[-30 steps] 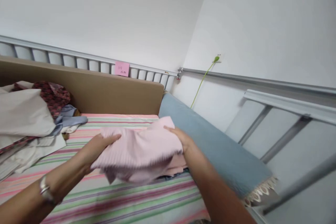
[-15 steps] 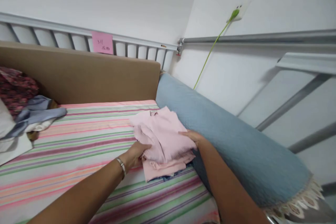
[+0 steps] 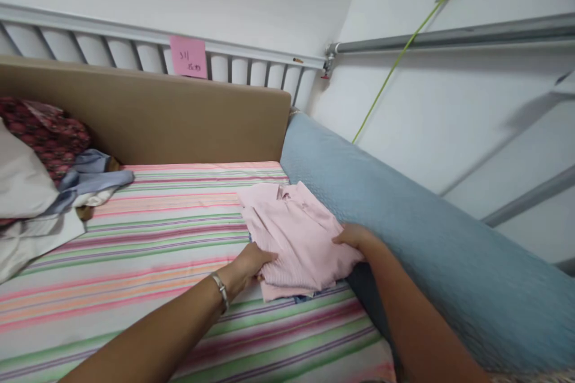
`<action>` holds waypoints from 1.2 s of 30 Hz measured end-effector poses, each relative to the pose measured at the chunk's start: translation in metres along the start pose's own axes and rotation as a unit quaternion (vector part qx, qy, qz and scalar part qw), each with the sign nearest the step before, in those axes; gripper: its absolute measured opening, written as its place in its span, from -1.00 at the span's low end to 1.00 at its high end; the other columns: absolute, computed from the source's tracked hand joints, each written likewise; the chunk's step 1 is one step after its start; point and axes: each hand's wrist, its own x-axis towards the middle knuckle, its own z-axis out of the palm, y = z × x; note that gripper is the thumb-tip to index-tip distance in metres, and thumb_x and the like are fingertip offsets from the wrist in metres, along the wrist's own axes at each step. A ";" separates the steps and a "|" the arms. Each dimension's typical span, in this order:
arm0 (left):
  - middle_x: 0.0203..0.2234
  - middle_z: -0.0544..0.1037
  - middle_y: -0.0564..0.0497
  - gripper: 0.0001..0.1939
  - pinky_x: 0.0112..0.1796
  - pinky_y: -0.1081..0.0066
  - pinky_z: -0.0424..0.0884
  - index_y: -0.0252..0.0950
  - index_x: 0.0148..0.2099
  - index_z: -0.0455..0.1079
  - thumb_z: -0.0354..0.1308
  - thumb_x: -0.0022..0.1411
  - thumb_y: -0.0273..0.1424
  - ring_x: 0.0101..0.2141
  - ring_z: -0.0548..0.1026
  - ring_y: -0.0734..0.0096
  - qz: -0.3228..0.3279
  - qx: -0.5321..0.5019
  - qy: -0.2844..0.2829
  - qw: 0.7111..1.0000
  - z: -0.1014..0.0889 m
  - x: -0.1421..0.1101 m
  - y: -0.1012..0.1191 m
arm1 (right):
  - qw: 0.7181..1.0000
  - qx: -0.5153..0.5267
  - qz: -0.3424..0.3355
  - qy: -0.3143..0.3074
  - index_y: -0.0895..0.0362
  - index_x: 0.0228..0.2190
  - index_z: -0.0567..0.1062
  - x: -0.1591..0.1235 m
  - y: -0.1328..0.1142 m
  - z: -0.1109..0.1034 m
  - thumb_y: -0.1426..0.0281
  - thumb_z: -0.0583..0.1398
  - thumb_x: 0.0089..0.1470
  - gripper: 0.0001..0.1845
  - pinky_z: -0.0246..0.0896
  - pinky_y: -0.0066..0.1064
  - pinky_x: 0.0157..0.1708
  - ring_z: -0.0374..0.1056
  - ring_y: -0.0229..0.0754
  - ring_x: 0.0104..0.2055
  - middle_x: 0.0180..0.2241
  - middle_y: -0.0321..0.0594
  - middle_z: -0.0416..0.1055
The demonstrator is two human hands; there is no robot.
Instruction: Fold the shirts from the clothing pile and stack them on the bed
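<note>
A folded pink shirt lies on the striped bedsheet, against the blue padded side. Its collar end points away from me. Blue cloth peeks out from beneath its near edge. My left hand, with a silver bracelet on the wrist, pinches the shirt's near left edge, thumb on top. On the other side, my right hand grips the right edge, its fingertips partly hidden by the cloth.
The blue padded side runs along the right. A brown headboard closes off the far end, before a white radiator with a pink note. Loose clothes are heaped at the left. A green cable hangs from a wall socket.
The view has shifted, so everything sits further right. The pink shirt's near part lies flatter and covers more of the cloth beneath. Both hands still hold its edges.
</note>
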 end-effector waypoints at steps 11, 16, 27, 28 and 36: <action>-0.04 0.48 -0.09 -0.59 -0.02 0.24 0.35 -0.20 0.06 0.30 0.05 0.20 -0.16 -0.06 0.45 0.21 0.267 0.458 0.159 0.833 -0.162 -0.110 -0.045 | 0.978 -0.077 -0.116 0.157 0.10 0.13 0.24 -0.084 -0.067 0.060 0.19 -0.05 0.20 -0.48 -0.04 -0.03 0.11 0.00 0.06 0.25 0.21 0.00 0.13; 0.07 0.43 -0.05 -0.56 0.03 0.12 0.33 -0.12 0.09 0.33 0.07 0.18 -0.16 0.05 0.38 0.09 0.306 0.658 0.253 0.640 -0.281 -0.167 -0.092 | 0.988 -0.071 -0.103 0.090 0.10 0.20 0.11 -0.076 -0.060 0.101 0.16 -0.05 0.19 -0.41 -0.08 -0.03 0.14 -0.04 0.06 0.27 0.25 0.02 0.04; 0.06 0.43 0.10 -0.59 -0.03 0.17 0.39 -0.01 0.08 0.34 0.05 0.17 -0.17 0.03 0.42 0.19 0.304 0.673 0.326 0.590 -0.309 -0.170 -0.117 | 0.963 0.038 -0.228 0.142 0.17 0.02 0.38 -0.044 -0.184 0.042 0.34 0.02 0.12 -0.56 0.02 -0.38 0.09 0.22 -0.13 0.10 0.06 -0.05 0.34; 0.06 0.43 0.07 -0.58 -0.03 0.21 0.39 -0.04 0.08 0.35 0.07 0.17 -0.17 0.02 0.42 0.20 0.306 0.681 0.324 0.581 -0.310 -0.170 -0.117 | 0.961 0.031 -0.236 0.141 0.14 0.05 0.35 -0.039 -0.203 0.048 0.33 0.06 0.10 -0.53 -0.01 -0.32 0.12 0.16 -0.09 0.15 0.12 -0.04 0.26; 0.04 0.46 0.06 -0.63 -0.02 0.28 0.36 -0.06 0.04 0.39 0.08 0.18 -0.18 0.01 0.42 0.24 0.300 0.681 0.328 0.582 -0.305 -0.173 -0.110 | 0.965 -0.080 -0.204 0.147 0.05 0.02 0.39 0.006 -0.252 0.072 0.53 0.02 0.05 -0.52 0.02 -0.21 -0.03 0.17 -0.01 0.11 0.12 0.00 0.24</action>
